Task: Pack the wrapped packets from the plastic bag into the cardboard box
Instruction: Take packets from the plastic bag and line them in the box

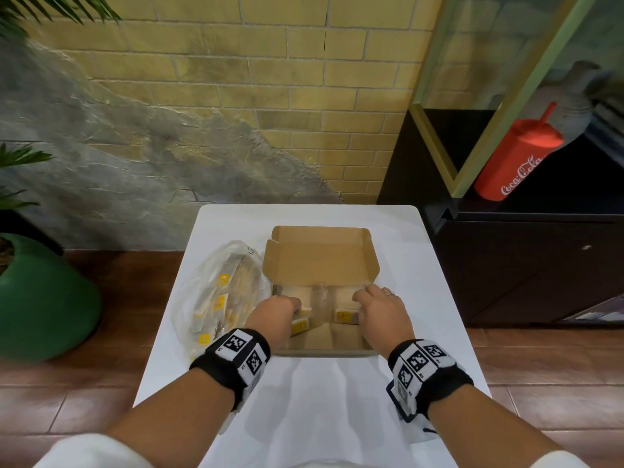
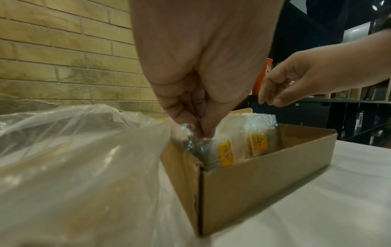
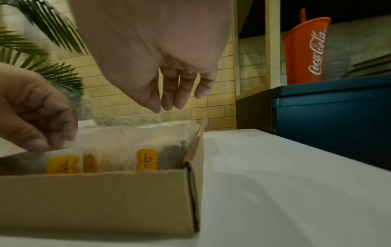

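Observation:
An open cardboard box (image 1: pixel 324 351) stands mid-table, its lid flap raised at the back. Left of it, touching it, lies the clear plastic bag (image 1: pixel 216 292) with several yellow-labelled wrapped packets inside. My left hand (image 2: pixel 201 132) pinches the top edge of one wrapped packet (image 2: pixel 220 150) at the box's left end. More packets (image 3: pixel 146 158) stand upright in a row along the far side of the box. My right hand (image 3: pixel 169 105) hovers just above their right end, fingers hanging straight and loose, holding nothing. The box's near half shows bare cardboard.
The white table (image 1: pixel 320 417) has bare surface in front of and right of the box. A dark cabinet with a red Coca-Cola cup (image 1: pixel 516 160) stands at the right. A green plant pot (image 1: pixel 40 298) sits on the floor at the left; a brick wall is behind.

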Tool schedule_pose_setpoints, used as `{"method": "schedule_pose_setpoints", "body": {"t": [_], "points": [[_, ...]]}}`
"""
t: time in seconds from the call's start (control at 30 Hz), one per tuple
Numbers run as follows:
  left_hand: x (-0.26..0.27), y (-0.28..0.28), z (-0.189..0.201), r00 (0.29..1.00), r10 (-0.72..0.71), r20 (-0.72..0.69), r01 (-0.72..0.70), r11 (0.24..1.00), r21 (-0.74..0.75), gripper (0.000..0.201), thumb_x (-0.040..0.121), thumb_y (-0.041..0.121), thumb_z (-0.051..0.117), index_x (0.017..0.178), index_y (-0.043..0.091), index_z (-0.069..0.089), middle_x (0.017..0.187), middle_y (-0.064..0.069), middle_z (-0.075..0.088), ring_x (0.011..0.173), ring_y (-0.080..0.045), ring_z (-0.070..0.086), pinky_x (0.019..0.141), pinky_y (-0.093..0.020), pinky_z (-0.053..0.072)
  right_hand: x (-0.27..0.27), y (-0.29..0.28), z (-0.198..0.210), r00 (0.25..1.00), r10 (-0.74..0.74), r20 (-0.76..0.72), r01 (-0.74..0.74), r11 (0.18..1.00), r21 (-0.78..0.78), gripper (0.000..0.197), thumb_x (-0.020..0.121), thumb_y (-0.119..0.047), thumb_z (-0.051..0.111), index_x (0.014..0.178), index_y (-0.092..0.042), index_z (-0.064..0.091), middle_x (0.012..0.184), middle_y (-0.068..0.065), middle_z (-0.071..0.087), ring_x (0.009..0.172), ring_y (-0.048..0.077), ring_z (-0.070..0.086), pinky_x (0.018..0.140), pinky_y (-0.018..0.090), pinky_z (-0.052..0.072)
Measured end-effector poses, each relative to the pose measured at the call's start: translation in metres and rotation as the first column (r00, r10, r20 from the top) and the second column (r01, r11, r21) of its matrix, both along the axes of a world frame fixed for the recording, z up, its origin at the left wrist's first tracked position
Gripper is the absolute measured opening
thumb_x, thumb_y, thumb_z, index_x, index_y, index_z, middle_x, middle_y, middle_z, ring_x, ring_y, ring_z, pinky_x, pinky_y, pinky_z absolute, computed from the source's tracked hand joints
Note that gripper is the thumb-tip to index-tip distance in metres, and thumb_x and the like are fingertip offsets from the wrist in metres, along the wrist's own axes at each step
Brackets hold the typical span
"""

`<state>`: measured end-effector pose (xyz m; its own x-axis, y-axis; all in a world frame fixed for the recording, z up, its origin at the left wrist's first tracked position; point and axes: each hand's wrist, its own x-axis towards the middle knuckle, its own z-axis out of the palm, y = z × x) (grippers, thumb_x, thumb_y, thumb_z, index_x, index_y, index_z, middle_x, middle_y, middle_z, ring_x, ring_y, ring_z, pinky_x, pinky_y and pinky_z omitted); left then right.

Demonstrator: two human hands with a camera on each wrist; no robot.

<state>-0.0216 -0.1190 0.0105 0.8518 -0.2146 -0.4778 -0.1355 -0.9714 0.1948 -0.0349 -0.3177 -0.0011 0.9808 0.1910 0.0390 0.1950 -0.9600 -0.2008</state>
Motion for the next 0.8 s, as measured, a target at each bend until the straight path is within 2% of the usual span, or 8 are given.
{"method": "schedule_pose_setpoints", "body": {"t": [0.13,0.23,0.33,0.43,0.57,0.63,0.7,0.8], "points": [[0.001,0.004,0.004,0.995,0.032,0.094,-0.021,0.993,-0.115,0.029,0.081,-0.001,0.049,0.103,0.017,0.058,0.104,-0.007,0.062,0.093,-0.024,0.058,0.07,-0.027,0.041,-0.006,0.0,0.001,0.963,-0.101,-0.249,0.159,0.962,0.224,0.026,0.088,-0.005,0.044,0.099,-0.012,0.067,0.105,0.003,0.064,0.095,0.025,0.057,0.077,0.028,0.044],[0.003,0.014,0.012,0.991,0.113,0.065,-0.089,0.951,-0.295,0.027,0.078,-0.007,0.048,0.078,0.019,0.053,0.082,0.0,0.057,0.076,-0.017,0.053,0.062,-0.021,0.037,-0.007,-0.001,0.002,0.885,-0.102,-0.454,0.309,0.858,0.41,0.023,0.088,-0.008,0.047,0.096,-0.014,0.068,0.099,0.002,0.065,0.089,0.016,0.058,0.069,0.018,0.044],[0.004,0.017,0.021,0.953,0.29,-0.089,-0.28,0.726,-0.628,0.031,0.078,-0.009,0.055,0.067,0.02,0.054,0.068,0.003,0.054,0.064,-0.01,0.049,0.062,-0.019,0.043,-0.007,0.002,0.002,0.811,-0.014,-0.585,0.413,0.721,0.557,0.02,0.087,-0.011,0.059,0.105,-0.014,0.066,0.098,0.0,0.062,0.093,0.014,0.058,0.072,0.012,0.044],[0.003,0.016,0.026,0.928,0.297,-0.223,-0.355,0.533,-0.768,0.028,0.079,-0.01,0.061,0.07,0.016,0.057,0.069,-0.003,0.055,0.065,-0.015,0.052,0.065,-0.027,0.048,-0.007,0.01,0.006,0.792,0.135,-0.596,0.45,0.53,0.718,0.021,0.088,-0.007,0.06,0.108,-0.015,0.061,0.097,0.002,0.062,0.092,0.015,0.059,0.079,0.021,0.046],[0.003,0.011,0.025,0.926,0.273,-0.261,-0.368,0.491,-0.79,0.022,0.08,-0.006,0.065,0.072,0.014,0.058,0.065,0.0,0.056,0.061,-0.011,0.053,0.064,-0.026,0.048,-0.002,0.019,0.015,0.78,0.163,-0.604,0.551,0.278,0.787,0.009,0.09,-0.004,0.057,0.093,-0.012,0.06,0.084,0.003,0.063,0.076,0.013,0.06,0.063,0.018,0.049],[0.004,0.01,0.022,0.921,0.314,-0.229,-0.366,0.502,-0.784,0.022,0.079,-0.004,0.066,0.07,0.014,0.059,0.062,0.001,0.056,0.059,-0.012,0.054,0.065,-0.03,0.049,0.003,0.018,0.014,0.814,0.079,-0.576,0.53,0.304,0.791,0.003,0.089,-0.009,0.059,0.089,-0.011,0.06,0.084,0.007,0.064,0.078,0.019,0.062,0.067,0.031,0.055],[0.005,0.013,0.018,0.918,0.368,-0.145,-0.342,0.554,-0.759,0.024,0.078,-0.003,0.066,0.067,0.017,0.059,0.063,0.0,0.057,0.061,-0.013,0.054,0.065,-0.029,0.049,0.007,0.012,0.009,0.869,-0.084,-0.488,0.465,0.479,0.745,0.012,0.086,-0.017,0.059,0.083,-0.006,0.057,0.087,0.017,0.064,0.082,0.032,0.061,0.079,0.048,0.052],[0.005,0.014,0.015,0.934,0.356,-0.003,-0.27,0.701,-0.66,0.028,0.079,-0.001,0.062,0.063,0.022,0.057,0.064,0.006,0.056,0.061,-0.007,0.051,0.058,-0.011,0.042,0.009,-0.001,0.01,0.901,-0.25,-0.355,0.433,0.579,0.691,0.017,0.091,-0.013,0.05,0.091,0.003,0.054,0.095,0.023,0.063,0.091,0.038,0.059,0.082,0.045,0.049]]}}
